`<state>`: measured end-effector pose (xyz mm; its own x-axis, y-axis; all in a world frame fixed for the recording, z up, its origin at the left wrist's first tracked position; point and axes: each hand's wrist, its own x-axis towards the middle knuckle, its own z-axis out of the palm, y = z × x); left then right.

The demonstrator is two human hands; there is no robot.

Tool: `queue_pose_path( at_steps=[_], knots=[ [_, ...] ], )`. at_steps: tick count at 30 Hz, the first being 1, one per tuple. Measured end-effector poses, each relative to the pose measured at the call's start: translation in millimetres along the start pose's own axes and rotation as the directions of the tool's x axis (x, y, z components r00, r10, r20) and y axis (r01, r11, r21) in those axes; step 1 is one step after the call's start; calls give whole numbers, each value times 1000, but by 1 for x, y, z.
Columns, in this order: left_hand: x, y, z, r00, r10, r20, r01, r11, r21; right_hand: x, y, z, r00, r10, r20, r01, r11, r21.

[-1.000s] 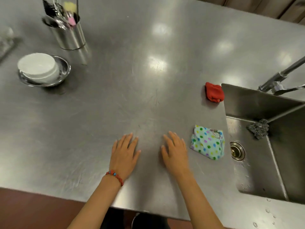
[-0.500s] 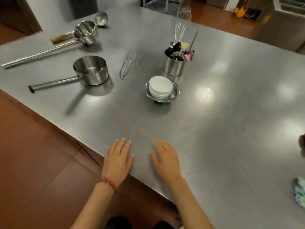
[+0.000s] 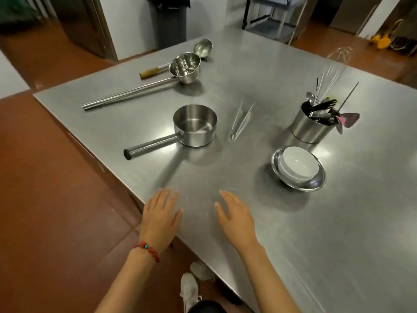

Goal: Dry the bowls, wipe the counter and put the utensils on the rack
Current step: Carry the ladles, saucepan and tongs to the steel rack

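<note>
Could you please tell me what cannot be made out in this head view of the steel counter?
- Utensils in the steel cylindrical holder: they overlap, so no count.
- White ceramic bowl in the shallow steel bowl: wet or dry is unclear.
- Clear tongs: blurred against the counter.
- Drying cloth and rack: outside the frame.
- Left hand and right hand: motion-blurred fingertips.

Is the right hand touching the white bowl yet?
Apart. The head view shows the right hand open near the counter's edge, with bare steel between its fingertips and the white bowl.
</note>
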<state>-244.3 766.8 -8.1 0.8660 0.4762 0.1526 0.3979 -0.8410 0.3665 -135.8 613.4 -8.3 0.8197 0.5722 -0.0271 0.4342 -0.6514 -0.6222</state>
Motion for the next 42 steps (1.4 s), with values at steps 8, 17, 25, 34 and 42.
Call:
queue_pose_path(
  at_steps=[8,17,25,34,42],
  knots=[
    [87,-45,-26,997,75,-20,-74,996,45,85,-40,20,1000,2,21,-3,1000,20],
    [170,-120,-50,985,166,-40,-169,981,-91,142,-95,71,986,157,-63,-152,985,86],
    [231,-201,-68,933,315,176,-281,940,-192,174,-163,123,744,664,-78,-498,629,598],
    [245,-217,-64,919,340,201,-253,897,-363,207,-228,158,673,704,225,-505,216,836],
    [245,-230,-62,941,296,167,-219,903,-369,213,-238,164,649,729,217,-441,128,888]
  ],
)
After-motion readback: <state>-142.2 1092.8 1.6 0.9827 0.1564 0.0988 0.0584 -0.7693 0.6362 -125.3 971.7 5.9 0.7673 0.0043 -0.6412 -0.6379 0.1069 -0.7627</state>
